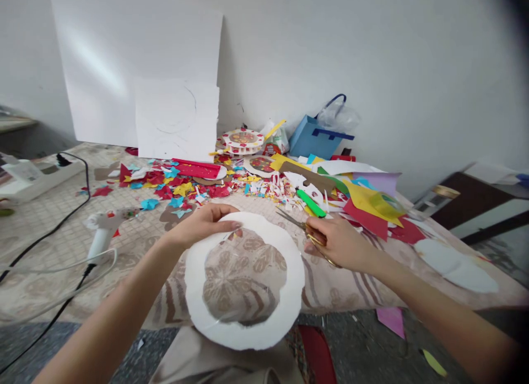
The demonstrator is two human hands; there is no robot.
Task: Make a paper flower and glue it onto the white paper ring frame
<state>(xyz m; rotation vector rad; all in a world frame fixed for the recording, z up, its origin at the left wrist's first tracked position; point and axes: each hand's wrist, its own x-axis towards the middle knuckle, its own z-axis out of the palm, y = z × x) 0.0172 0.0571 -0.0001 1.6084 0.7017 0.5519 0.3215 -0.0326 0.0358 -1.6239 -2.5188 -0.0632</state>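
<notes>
My left hand (pixel 210 224) grips the upper left rim of a white ring (pixel 291 285) with a wavy cut-out middle; its thumb lies on top. Clear film seems to span the opening, and the patterned tablecloth shows through it. The ring hangs tilted over the table's front edge, above my lap. To its right, my right hand (pixel 334 241) is closed around the gold handles of a pair of scissors (pixel 291 218). Their blades point left toward the ring, slightly apart from it. Just beyond the scissors lies a green box cutter (pixel 311 203).
A white glue gun (pixel 103 230) with cables lies at left near a power strip (pixel 45 180). Paper scraps (pixel 165 183) cover the table's middle. Coloured sheets (pixel 372 207) lie at right. Behind stand a decorated round piece (pixel 243 140), a blue bag (pixel 318 136) and white boards (pixel 177 119).
</notes>
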